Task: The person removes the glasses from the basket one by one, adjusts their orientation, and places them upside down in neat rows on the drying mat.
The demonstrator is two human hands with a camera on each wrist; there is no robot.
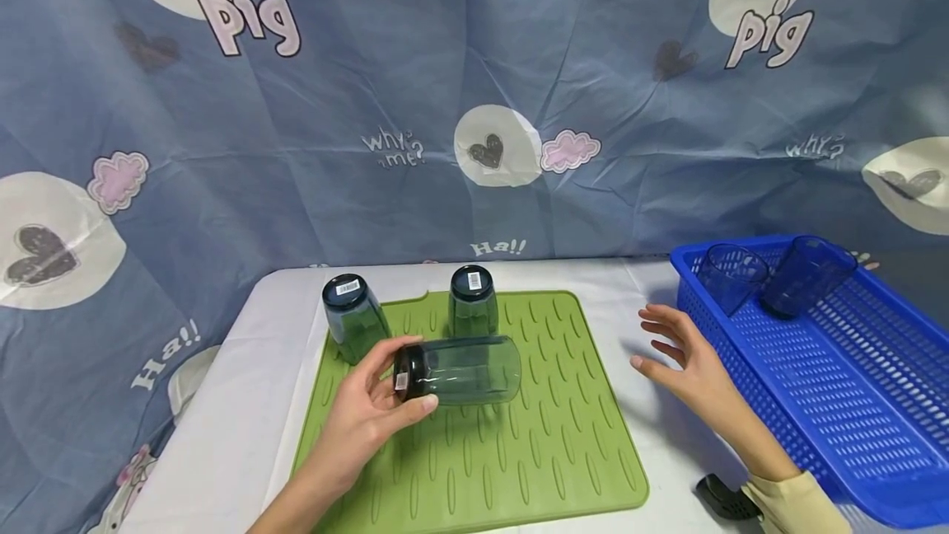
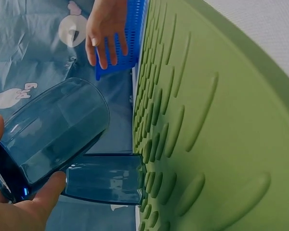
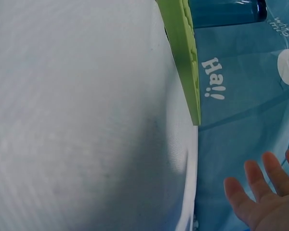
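Tumbler [image 1: 460,369], dark tinted and see-through, lies on its side above the green ribbed mat [image 1: 519,468], at about 6 o'clock from the two upturned tumblers [image 1: 354,316] standing at the mat's far edge. The left hand [image 1: 371,419] grips it round its thick base end, thumb and fingers curled about the bottom. It looks light, stiff and smooth-walled, likely slippery; the heavy base seems the surest hold. The right hand [image 1: 685,365] hovers with fingers spread, holding nothing, near the blue basket [image 1: 853,435] at 3 o'clock.
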